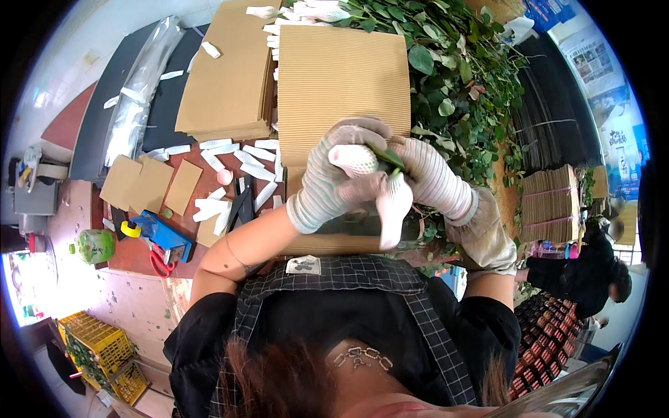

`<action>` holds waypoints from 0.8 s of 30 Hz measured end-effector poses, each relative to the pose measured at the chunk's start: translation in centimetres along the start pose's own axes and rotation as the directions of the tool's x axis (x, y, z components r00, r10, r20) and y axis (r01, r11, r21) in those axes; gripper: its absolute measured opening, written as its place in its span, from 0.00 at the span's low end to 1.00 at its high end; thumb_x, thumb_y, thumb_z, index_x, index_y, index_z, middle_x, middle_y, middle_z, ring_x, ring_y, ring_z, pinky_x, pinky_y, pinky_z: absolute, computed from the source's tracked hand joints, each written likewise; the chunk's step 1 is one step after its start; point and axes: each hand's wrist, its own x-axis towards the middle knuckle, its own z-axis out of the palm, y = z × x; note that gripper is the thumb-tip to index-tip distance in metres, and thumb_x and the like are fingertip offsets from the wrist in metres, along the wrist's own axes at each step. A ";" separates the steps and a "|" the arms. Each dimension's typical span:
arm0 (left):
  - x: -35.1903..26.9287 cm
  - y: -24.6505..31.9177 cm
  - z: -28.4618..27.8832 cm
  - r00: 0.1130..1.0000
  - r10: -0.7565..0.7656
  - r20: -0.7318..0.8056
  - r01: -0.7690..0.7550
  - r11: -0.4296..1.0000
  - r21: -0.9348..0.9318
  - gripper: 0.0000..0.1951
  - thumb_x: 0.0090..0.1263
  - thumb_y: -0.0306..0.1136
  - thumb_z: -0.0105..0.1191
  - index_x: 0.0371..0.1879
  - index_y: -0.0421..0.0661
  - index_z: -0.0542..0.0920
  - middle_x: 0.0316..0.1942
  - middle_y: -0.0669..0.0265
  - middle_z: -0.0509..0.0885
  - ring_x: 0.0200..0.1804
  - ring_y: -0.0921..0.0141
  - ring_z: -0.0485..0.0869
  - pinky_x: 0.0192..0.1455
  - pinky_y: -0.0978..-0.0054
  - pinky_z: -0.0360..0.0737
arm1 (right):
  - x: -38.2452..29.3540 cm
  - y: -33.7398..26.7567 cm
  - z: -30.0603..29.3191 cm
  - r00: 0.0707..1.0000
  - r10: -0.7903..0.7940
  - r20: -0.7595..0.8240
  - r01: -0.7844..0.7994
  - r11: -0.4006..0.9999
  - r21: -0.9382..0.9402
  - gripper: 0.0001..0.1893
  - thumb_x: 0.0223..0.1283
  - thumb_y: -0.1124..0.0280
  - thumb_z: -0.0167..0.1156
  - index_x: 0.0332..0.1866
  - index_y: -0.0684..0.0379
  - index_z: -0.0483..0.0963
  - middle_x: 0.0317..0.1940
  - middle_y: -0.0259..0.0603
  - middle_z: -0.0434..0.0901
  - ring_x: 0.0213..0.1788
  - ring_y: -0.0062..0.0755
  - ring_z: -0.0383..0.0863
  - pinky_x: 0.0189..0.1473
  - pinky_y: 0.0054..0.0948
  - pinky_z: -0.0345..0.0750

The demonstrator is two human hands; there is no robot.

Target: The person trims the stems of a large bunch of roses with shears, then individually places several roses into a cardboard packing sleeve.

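Observation:
My left hand (339, 177), in a striped knit glove, is closed around flower heads in white foam net sleeves. One netted flower head (355, 160) shows a pink tip and lies across the palm; another netted flower head (395, 206) hangs below the fingers. My right hand (428, 175), also gloved, grips green leaves or stems (388, 157) just beside the left fingers. Both hands are over the lower part of a sheet of corrugated cardboard (342, 78). The right fingertips are partly hidden.
Cut leafy stems (454, 78) are heaped at the right. Loose foam net sleeves (253, 157), black scissors (241, 201), a blue tape dispenser (166, 235) and red-handled scissors (161, 261) lie at the left, below a cardboard stack (230, 68). Another person (585, 271) is at the far right.

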 end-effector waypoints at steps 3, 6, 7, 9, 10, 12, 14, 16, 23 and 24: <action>0.4 1.2 0.3 0.982 -0.187 0.001 0.165 0.865 -0.474 0.12 0.64 0.36 0.58 0.38 0.40 0.76 0.44 0.55 0.78 0.46 0.67 0.78 0.53 0.69 0.75 | 0.6 -2.5 -0.7 0.998 0.061 -0.002 -0.060 0.974 -0.217 0.16 0.41 0.70 0.64 0.38 0.62 0.74 0.25 0.47 0.75 0.30 0.53 0.77 0.33 0.42 0.75; 1.6 2.7 0.4 0.926 -0.361 -0.113 0.297 0.879 -0.373 0.32 0.66 0.63 0.39 0.31 0.38 0.76 0.40 0.52 0.79 0.45 0.64 0.79 0.59 0.63 0.72 | 0.3 -3.2 -0.9 0.997 0.053 -0.047 -0.066 0.944 -0.323 0.15 0.41 0.67 0.65 0.35 0.62 0.74 0.25 0.46 0.75 0.30 0.50 0.77 0.31 0.42 0.74; 2.0 2.2 0.0 0.940 -0.294 -0.171 0.213 0.901 -0.378 0.32 0.70 0.60 0.34 0.28 0.39 0.77 0.34 0.54 0.81 0.43 0.65 0.80 0.63 0.62 0.68 | 0.6 -3.6 -0.9 0.995 0.038 -0.088 -0.066 0.936 -0.345 0.14 0.42 0.67 0.64 0.34 0.61 0.74 0.25 0.46 0.75 0.29 0.50 0.77 0.31 0.42 0.74; 2.6 2.2 -0.7 0.943 -0.253 -0.216 0.153 0.907 -0.393 0.33 0.71 0.61 0.31 0.23 0.41 0.76 0.29 0.55 0.82 0.41 0.64 0.80 0.68 0.60 0.60 | 0.7 -3.5 -1.1 0.994 0.026 -0.110 -0.060 0.948 -0.313 0.14 0.43 0.67 0.63 0.36 0.60 0.75 0.26 0.45 0.75 0.29 0.49 0.77 0.31 0.41 0.74; 2.8 2.2 -1.0 0.931 -0.222 -0.291 0.051 0.866 -0.497 0.32 0.71 0.60 0.31 0.21 0.42 0.74 0.28 0.56 0.82 0.39 0.64 0.80 0.69 0.60 0.59 | 0.8 -3.8 -1.4 0.987 -0.009 -0.160 -0.051 0.930 -0.365 0.14 0.43 0.68 0.63 0.38 0.59 0.75 0.26 0.44 0.75 0.29 0.48 0.77 0.31 0.41 0.74; 3.3 3.9 -1.8 0.846 -0.234 -0.479 -0.095 0.818 -0.567 0.30 0.72 0.59 0.32 0.17 0.45 0.71 0.24 0.60 0.80 0.34 0.65 0.80 0.64 0.61 0.64 | 1.0 -4.2 -2.1 0.981 -0.024 -0.193 -0.062 0.903 -0.426 0.17 0.42 0.70 0.62 0.42 0.57 0.75 0.26 0.43 0.75 0.29 0.47 0.77 0.32 0.41 0.74; 3.0 5.4 -5.7 0.847 -0.195 -0.495 -0.155 0.800 -0.580 0.29 0.72 0.58 0.35 0.13 0.49 0.63 0.17 0.65 0.74 0.25 0.67 0.75 0.56 0.64 0.72 | 0.4 -3.4 -2.8 0.957 -0.021 -0.289 -0.109 0.898 -0.427 0.16 0.42 0.72 0.63 0.41 0.57 0.74 0.25 0.42 0.74 0.28 0.47 0.76 0.30 0.40 0.73; 1.4 6.1 -8.1 0.909 -0.020 -0.415 -0.012 0.997 -0.074 0.27 0.72 0.55 0.40 0.15 0.48 0.66 0.14 0.71 0.66 0.19 0.72 0.65 0.46 0.72 0.74 | 0.2 -2.7 -3.0 0.916 -0.028 -0.400 -0.174 0.871 -0.459 0.15 0.42 0.74 0.62 0.40 0.57 0.74 0.24 0.42 0.74 0.27 0.46 0.76 0.29 0.39 0.73; -2.6 6.9 -4.6 0.941 -0.185 -0.282 0.272 0.910 0.313 0.03 0.61 0.24 0.54 0.29 0.36 0.79 0.23 0.65 0.80 0.27 0.75 0.78 0.31 0.80 0.73 | 1.7 -5.0 -0.5 0.993 0.003 -0.122 -0.068 0.845 -0.531 0.20 0.40 0.74 0.63 0.44 0.55 0.73 0.27 0.41 0.74 0.31 0.45 0.76 0.33 0.39 0.72; -3.9 7.5 -5.5 0.989 -0.035 -0.144 0.118 0.770 0.627 0.03 0.61 0.24 0.55 0.28 0.37 0.80 0.23 0.63 0.80 0.27 0.73 0.79 0.30 0.79 0.74 | 1.6 -5.2 -0.1 0.999 0.050 -0.020 -0.053 0.828 -0.558 0.20 0.40 0.73 0.63 0.44 0.54 0.73 0.27 0.40 0.74 0.31 0.45 0.76 0.33 0.39 0.73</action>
